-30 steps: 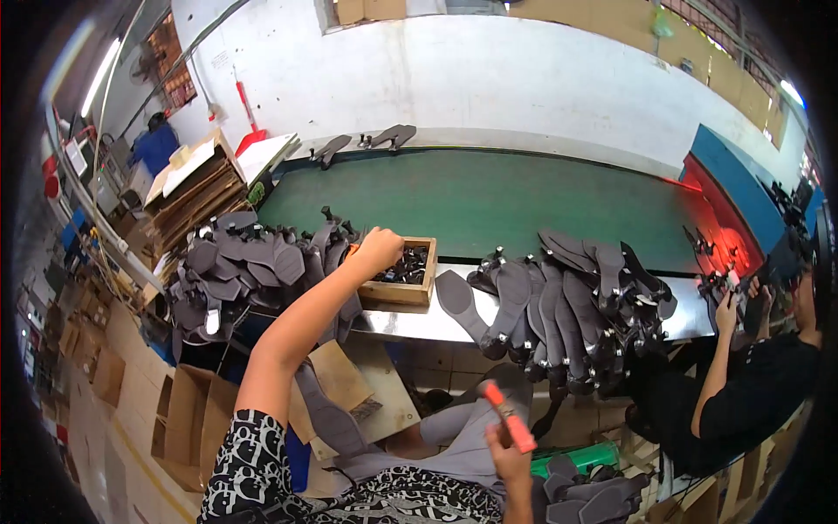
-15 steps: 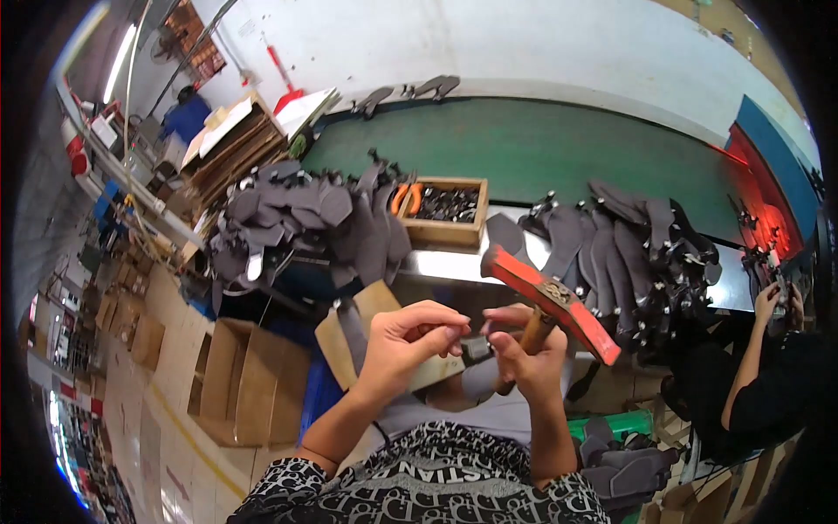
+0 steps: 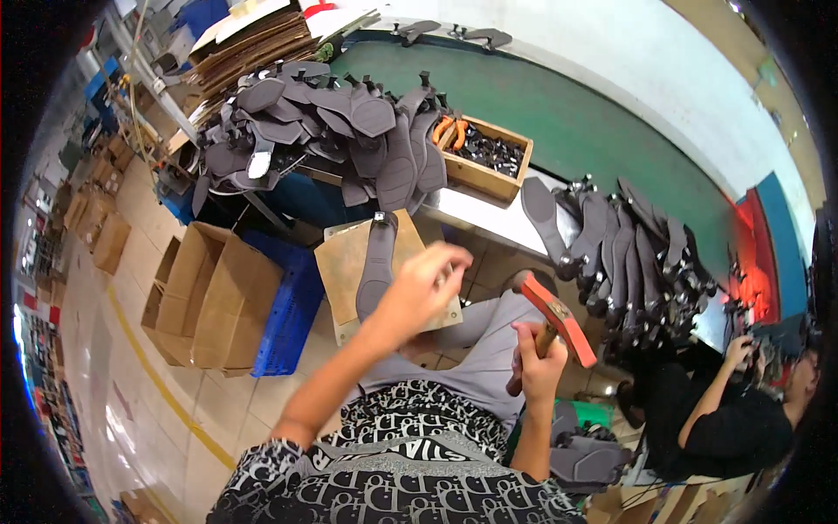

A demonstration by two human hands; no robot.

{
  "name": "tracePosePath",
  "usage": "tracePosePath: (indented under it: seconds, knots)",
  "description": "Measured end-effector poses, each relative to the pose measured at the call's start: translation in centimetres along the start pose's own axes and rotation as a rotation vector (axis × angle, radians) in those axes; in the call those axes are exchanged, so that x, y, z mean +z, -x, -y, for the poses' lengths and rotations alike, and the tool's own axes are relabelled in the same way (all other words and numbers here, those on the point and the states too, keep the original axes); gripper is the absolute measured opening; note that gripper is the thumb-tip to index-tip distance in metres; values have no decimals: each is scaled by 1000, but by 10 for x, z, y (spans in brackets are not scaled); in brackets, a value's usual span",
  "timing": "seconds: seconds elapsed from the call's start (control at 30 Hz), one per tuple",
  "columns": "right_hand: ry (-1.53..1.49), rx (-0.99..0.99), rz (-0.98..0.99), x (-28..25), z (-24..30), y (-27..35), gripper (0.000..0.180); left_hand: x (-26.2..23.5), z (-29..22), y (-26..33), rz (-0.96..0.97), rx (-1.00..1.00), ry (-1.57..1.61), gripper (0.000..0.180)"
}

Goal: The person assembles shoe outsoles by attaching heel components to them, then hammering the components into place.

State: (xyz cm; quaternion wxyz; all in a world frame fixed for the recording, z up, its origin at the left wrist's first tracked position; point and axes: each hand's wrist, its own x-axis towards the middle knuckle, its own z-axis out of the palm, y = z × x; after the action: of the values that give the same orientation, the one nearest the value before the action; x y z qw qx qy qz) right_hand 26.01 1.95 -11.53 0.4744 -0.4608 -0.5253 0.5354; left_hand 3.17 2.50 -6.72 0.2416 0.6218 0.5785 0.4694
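Hammer (image 3: 559,316) | right hand (image 3: 541,365): grip clamped on it | left hand (image 3: 417,297): curled, grip unclear

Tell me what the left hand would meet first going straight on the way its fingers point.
Likely the shiny metal bench edge, between the wooden box and the pile of grey soles, though depth is hard to judge.

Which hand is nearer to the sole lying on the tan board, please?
Left. The left hand is just right of the sole; the right hand, gripping the hammer, is farther off to its right.
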Motion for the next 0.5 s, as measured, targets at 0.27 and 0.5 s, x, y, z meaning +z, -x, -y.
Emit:
tracePosePath:
  seconds: [0.27,0.5]
  knots:
    - [82,4,-48,-11,1,22,16,36,130,-243,83,247,-786,17]
    - [119,-84,-179,-42,-13,21,15,56,115,-275,124,329,-698,16]
